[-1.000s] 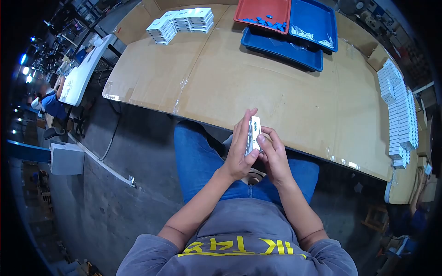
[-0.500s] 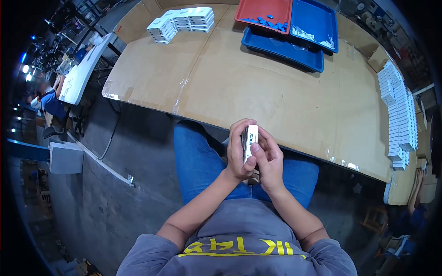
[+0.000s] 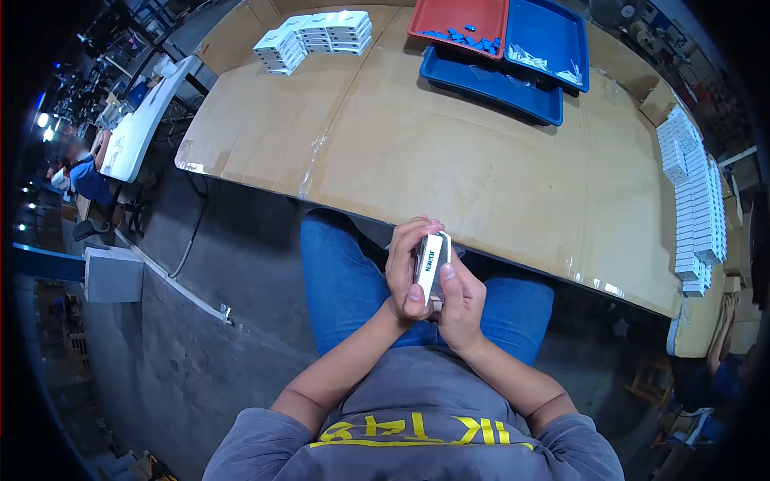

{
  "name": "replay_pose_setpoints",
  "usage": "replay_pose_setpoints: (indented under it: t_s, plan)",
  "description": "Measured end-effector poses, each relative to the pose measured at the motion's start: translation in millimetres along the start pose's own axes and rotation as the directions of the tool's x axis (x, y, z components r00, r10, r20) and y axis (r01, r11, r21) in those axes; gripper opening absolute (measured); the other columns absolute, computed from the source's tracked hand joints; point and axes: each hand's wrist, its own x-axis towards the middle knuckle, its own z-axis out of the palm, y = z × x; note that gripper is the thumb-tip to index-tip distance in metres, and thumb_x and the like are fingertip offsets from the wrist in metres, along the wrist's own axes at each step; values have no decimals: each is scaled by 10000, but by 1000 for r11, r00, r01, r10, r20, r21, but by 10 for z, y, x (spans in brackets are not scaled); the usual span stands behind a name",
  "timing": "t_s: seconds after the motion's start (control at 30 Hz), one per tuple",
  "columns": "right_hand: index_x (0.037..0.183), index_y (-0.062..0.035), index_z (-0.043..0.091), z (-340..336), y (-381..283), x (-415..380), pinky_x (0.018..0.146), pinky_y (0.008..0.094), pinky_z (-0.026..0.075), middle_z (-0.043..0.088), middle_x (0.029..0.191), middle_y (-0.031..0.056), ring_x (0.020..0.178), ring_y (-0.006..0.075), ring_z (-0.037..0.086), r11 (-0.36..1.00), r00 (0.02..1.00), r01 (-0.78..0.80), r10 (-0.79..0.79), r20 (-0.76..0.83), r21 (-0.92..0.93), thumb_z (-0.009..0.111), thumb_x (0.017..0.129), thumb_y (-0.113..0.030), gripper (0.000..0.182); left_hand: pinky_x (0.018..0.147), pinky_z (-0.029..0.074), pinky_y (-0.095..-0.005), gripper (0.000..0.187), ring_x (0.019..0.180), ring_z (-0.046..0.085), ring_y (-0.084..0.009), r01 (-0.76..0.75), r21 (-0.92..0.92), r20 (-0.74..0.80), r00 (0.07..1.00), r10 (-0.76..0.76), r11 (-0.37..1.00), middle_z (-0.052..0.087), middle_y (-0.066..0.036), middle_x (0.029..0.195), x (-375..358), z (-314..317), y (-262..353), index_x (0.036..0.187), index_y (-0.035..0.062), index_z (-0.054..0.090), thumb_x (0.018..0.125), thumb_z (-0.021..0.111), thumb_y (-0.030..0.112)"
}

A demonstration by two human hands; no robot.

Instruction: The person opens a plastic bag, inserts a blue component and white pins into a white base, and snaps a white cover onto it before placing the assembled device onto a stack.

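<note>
A small white box with dark lettering is held upright between both hands, over my lap and just off the table's front edge. My left hand wraps round its left side, the thumb near its lower end. On the right side, my right hand grips it with the thumb on a darker, shiny face. The palms and some fingertips are hidden behind the box.
Stacked white boxes stand at the table's back left, with more along the right edge. A red tray holds blue pieces; a blue tray holds white pieces. Another blue tray lies before them. People sit at far left and right.
The box has turned and tilted in my hands, showing more of its darker right face. Both hands have shifted slightly towards my body, and my right thumb has moved lower.
</note>
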Motion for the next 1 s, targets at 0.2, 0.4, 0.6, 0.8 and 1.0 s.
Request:
replay_pose_setpoints:
  t_s: [0.2, 0.4, 0.6, 0.8, 1.0]
  plan:
    - [1547, 73, 455, 14, 52, 77, 1179, 358, 409, 533, 1555, 200, 1412, 240, 524, 996, 1000, -4, 2, -25, -90, 478, 1139, -251, 521, 1111, 437, -478, 911, 1270, 552, -366, 97, -26, -38, 994, -98, 995, 513, -267, 1365, -8, 35, -19, 1421, -101, 472, 948, 438, 677]
    - [1574, 7, 456, -150, -5, 184, 1088, 334, 485, 577, 1495, 146, 1341, 194, 563, 980, 984, -179, 178, 13, 84, 449, 1156, -342, 544, 1151, 388, -489, 1118, 1348, 479, -400, 20, 221, 185, 981, -62, 975, 395, -313, 1514, -3, -102, -112, 1620, -112, 205, 977, 472, 764]
    - [1566, -35, 484, -339, 32, 269, 1233, 503, 335, 357, 1631, 280, 1530, 444, 356, 827, 976, 209, -148, 157, -521, 793, 888, -250, 775, 1121, 429, -390, 935, 1334, 527, -259, 536, -246, 153, 844, -513, 808, 490, -206, 1494, 16, -55, -3, 1643, -28, 252, 1065, 353, 701]
    - [1527, -92, 557, -623, 23, 392, 1231, 633, 272, 400, 1630, 251, 1513, 451, 386, 510, 827, 560, -296, 478, -654, 843, 798, -470, 870, 1045, 553, -429, 770, 1267, 647, -288, 840, -486, 295, 416, -860, 240, 629, -164, 1388, 142, 8, 265, 1541, 69, 435, 1099, 248, 670]
    - [1450, -99, 632, -682, 51, 494, 1163, 644, 377, 544, 1522, 223, 1392, 445, 542, 442, 742, 670, -398, 539, -596, 856, 758, -535, 848, 1007, 577, -420, 749, 1235, 661, -279, 865, -491, 365, 308, -878, 100, 614, -157, 1380, 168, 99, 374, 1510, 85, 458, 1089, 292, 682]
